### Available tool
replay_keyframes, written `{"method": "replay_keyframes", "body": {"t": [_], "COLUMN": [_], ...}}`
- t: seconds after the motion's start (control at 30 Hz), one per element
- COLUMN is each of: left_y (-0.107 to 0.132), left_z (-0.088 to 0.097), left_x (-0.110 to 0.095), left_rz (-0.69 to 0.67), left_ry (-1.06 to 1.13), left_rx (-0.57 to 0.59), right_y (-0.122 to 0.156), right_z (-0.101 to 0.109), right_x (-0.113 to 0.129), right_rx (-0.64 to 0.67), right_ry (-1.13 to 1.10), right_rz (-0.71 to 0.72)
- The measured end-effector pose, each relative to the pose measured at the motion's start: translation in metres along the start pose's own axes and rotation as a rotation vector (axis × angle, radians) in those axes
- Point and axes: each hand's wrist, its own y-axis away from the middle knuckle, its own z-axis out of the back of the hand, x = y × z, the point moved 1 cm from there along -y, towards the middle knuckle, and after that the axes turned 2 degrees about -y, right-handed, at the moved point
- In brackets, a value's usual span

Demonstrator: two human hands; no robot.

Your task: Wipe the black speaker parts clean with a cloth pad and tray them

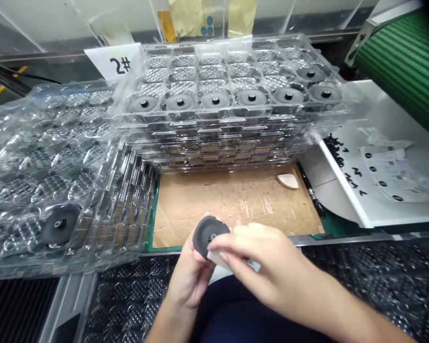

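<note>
Just over the front edge of the work surface, my left hand (pixel 191 274) grips a round dark grey disc (pixel 204 233) with a small hub at its centre. My right hand (pixel 268 259) is pinched at the disc's near right side, its thumb and index finger around a thin white piece (pixel 218 259) that looks like cloth or a pad. That white piece meets the disc's edge; the fingers partly cover both. Similar grey discs (pixel 215 101) sit in the front row of a clear plastic tray (pixel 232 116) atop a stack.
A cardboard sheet (pixel 214 197) bears a white wedge-shaped piece (pixel 288 181). At left, another clear tray stack (pixel 103 190) holds one disc (pixel 61 224). A white bin (pixel 346 195) at right contains small black parts (pixel 334 147). A green ribbed roll (pixel 400 62) overhangs the upper right.
</note>
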Motion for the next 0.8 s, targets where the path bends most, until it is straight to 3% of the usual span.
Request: {"method": "replay_keyframes", "body": {"t": [0.13,0.23,0.3,0.4,0.47,0.57,0.63,0.73,0.8], "left_y": [0.001,0.002,0.002,-0.002,-0.004,-0.003,-0.002,-0.003,-0.007], "left_z": [-0.004,-0.002,0.001,0.001,-0.004,-0.015,-0.020,-0.022,-0.021], "left_x": [-0.002,-0.007,-0.008,-0.003,0.001,0.001,-0.003,-0.008,-0.007], "left_rz": [0.030,0.016,0.010,0.005,0.035,0.050,0.060,0.111,0.137], "left_ry": [0.003,0.037,0.055,0.090,0.100,0.095,0.129,0.193,0.199], "left_rx": [0.070,0.106,0.131,0.173,0.183,0.196,0.225,0.273,0.294], "right_y": [-0.006,0.002,0.012,0.016,0.010,-0.003,-0.004,0.013,0.033], "right_z": [-0.002,0.005,0.013,0.025,0.028,0.030,0.033,0.032,0.023], "right_x": [-0.003,-0.002,-0.002,-0.005,-0.008,-0.023,-0.039,-0.067,-0.083], "right_rx": [-0.253,-0.121,-0.026,-0.101,-0.166,-0.153,-0.183,-0.291,-0.284], "right_ry": [0.115,0.022,0.033,0.248,0.343,0.205,0.081,-0.070,-0.209], "right_rz": [0.097,0.137,0.062,-0.020,0.074,0.253,0.168,-0.172,-0.364]}}
